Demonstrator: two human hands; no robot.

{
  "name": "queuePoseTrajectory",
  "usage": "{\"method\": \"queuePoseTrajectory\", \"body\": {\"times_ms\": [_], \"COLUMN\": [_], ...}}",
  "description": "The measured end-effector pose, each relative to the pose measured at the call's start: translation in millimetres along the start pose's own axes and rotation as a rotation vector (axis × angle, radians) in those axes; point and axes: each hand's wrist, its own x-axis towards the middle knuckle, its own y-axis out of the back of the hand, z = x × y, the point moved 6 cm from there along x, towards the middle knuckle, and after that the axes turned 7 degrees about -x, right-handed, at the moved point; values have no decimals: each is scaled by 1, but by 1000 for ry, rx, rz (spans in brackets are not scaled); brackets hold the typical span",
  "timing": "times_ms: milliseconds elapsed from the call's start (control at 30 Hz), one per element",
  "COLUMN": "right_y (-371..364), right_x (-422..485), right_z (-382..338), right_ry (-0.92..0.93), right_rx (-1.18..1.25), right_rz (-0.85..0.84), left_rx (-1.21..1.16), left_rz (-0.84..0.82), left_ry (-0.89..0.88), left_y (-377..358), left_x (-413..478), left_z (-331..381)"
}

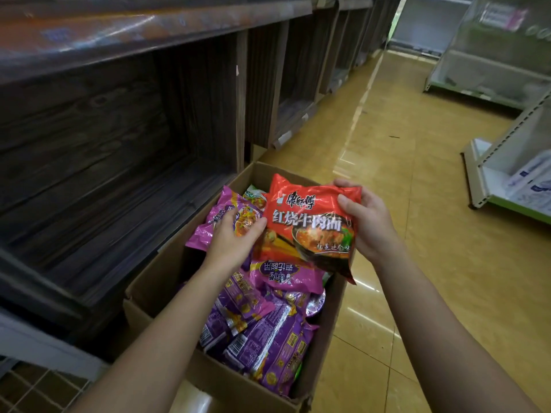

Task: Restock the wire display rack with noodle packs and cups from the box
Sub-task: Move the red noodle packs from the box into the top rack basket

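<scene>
- So the red noodle pack (310,225) is hovering over the far half of the cardboard box (155,293), lifted clear of the pile and tilted with its low corner pointing toward 5 o'clock.
- It's looking light and crinkly to me: glossy plastic film, puffy with air, a brittle noodle block inside. I'm guessing it slides easily and cracks if squeezed hard, so the sealed edges and corners seem like the safest places to pinch.
- The right hand (366,222) is gripping the pack's upper right corner, at about 2 o'clock on the pack, thumb lying across the front and the other fingers curling round behind the top edge. The wrist is bending inward, forearm coming in from 5 o'clock.
- The left hand (235,236) is reaching in from 7 o'clock, palm down, fingers loosely spread. Its thumb is touching the red pack's left edge while the fingertips are resting on a purple noodle pack (214,222) below. I can't tell whether it's actually holding either one.
- More purple packs are filling the box's near half, and a cup lid (316,302) is peeking out at the box's right wall.
- The wire rack (32,389) is only showing as a bit of grid at 7 o'clock, well apart from the pack.
</scene>
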Motion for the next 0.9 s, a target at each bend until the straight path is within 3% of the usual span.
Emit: {"method": "queuePoseTrajectory", "body": {"times_ms": [133,233,300,433,533,600,667,800,900], "right_y": [-9,-13,-10,12,1,-5,-13,-43,-71], "right_x": [8,17,28,53,64,69,75,66,52], "right_z": [29,58,79,90,110,119,114,83,65], "right_ry": [-127,-222,-241,2,44,19,112,551,587], "right_rx": [44,-147,-391,-1250,-1589,-1795,-1899,-1851,-1678], "right_rz": [22,38,61,232,20,-1,64,240,208], "left_rx": [-424,-326,-337,-341,-304,-294,-298,-323,-312], "left_rz": [-257,-257,-146,-26,27,10,-4,52,99], "left_ry": [228,226,245,288,307,329,337,357,364], "left_y": [-8,-3,6,20,30,32,33,37,39], "left_x": [-6,-5,1,8,10,11,9,10,10], "left_z": [-12,-31,-44,-61,-72,-79,-79,-81,-82]}}
